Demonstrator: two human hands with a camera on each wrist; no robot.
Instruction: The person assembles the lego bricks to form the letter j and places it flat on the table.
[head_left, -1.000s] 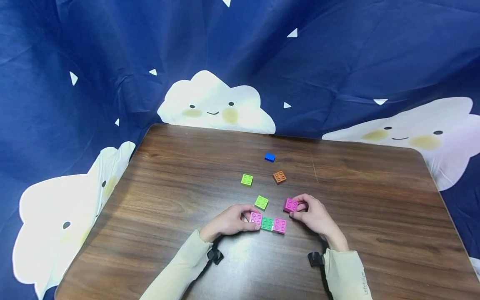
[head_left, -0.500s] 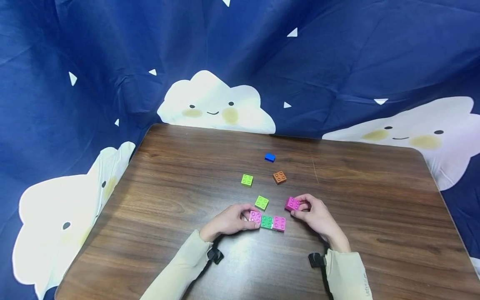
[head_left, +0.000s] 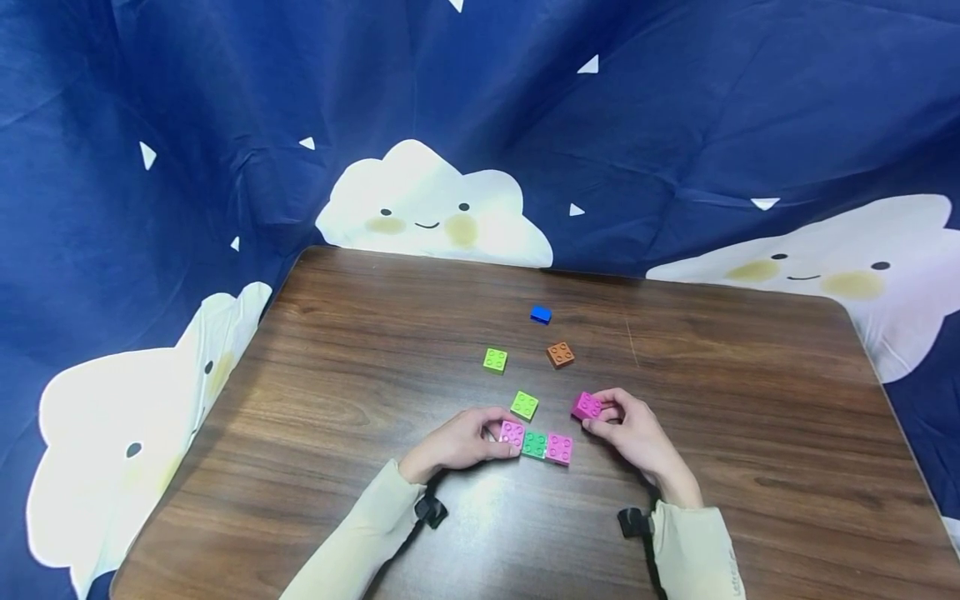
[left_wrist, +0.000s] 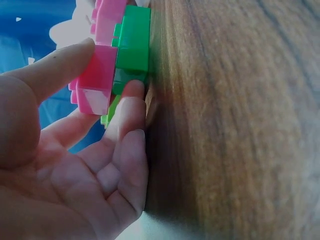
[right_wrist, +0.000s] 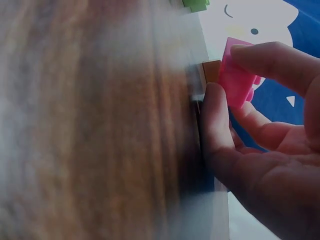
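Note:
In the head view my left hand [head_left: 467, 439] pinches a light pink toy building brick [head_left: 512, 434] between thumb and fingers. That brick joins a green brick [head_left: 535, 444], with a second pink brick [head_left: 559, 448] at its right end. Seen from the left wrist, the pinched pink brick [left_wrist: 98, 70] sits higher than the green brick [left_wrist: 134, 37], partly overhanging it. My right hand [head_left: 628, 429] holds a separate magenta brick [head_left: 587, 406], slightly tilted, just behind and right of the joined row. In the right wrist view, fingertips grip the magenta brick [right_wrist: 237, 75] above the table.
A lime brick [head_left: 524, 406] lies close behind the row, and another lime brick [head_left: 495, 360] farther back. Beyond are a brown brick [head_left: 560, 354] and a small blue brick [head_left: 541, 315]. A blue curtain [head_left: 637, 150] hangs behind the wooden table [head_left: 750, 417].
My right hand has shifted the magenta brick slightly to the right and tilted it. My left hand stays in nearly the same place on the pink brick.

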